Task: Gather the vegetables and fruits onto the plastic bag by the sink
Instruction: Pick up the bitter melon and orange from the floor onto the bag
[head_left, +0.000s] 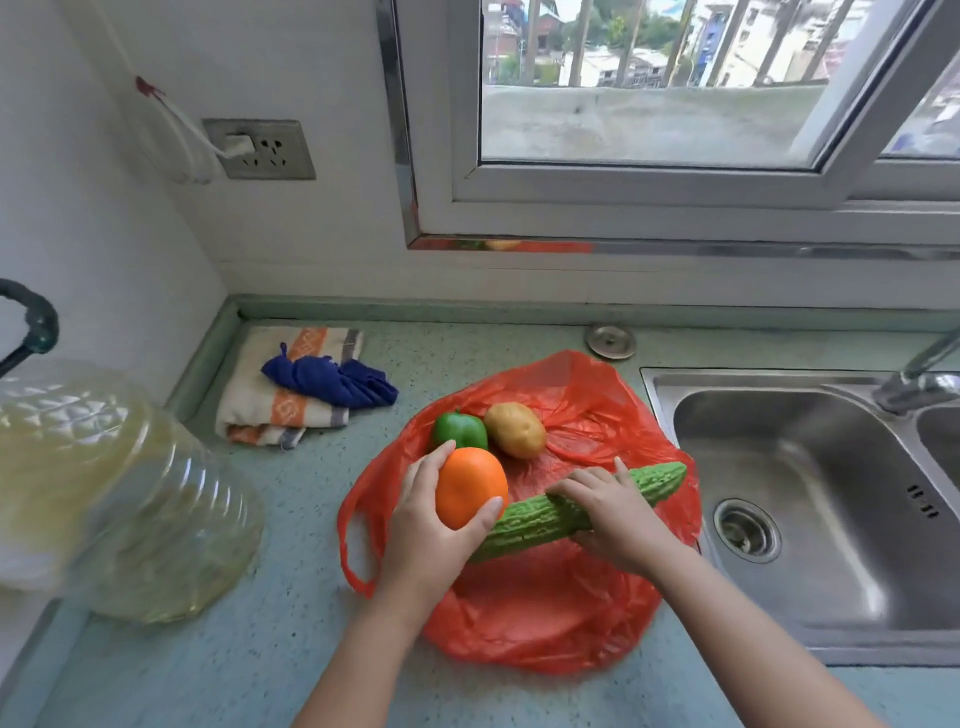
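A red plastic bag (545, 618) lies spread flat on the counter just left of the sink (810, 525). On its far part rest a green bell pepper (460, 428) and a brown potato (515, 430), side by side. My left hand (423, 525) grips an orange (470, 493) over the bag's left half, just in front of the pepper. My right hand (613, 514) clasps a long green bitter gourd (550, 512), which lies slantwise across the bag's middle, its far end pointing toward the sink.
A folded striped towel (270, 405) with a blue cloth (332, 382) on it lies at the back left. A large clear oil jug (104, 488) stands at the left edge. A faucet (919, 379) rises behind the sink. A metal plug (611, 341) sits by the backsplash.
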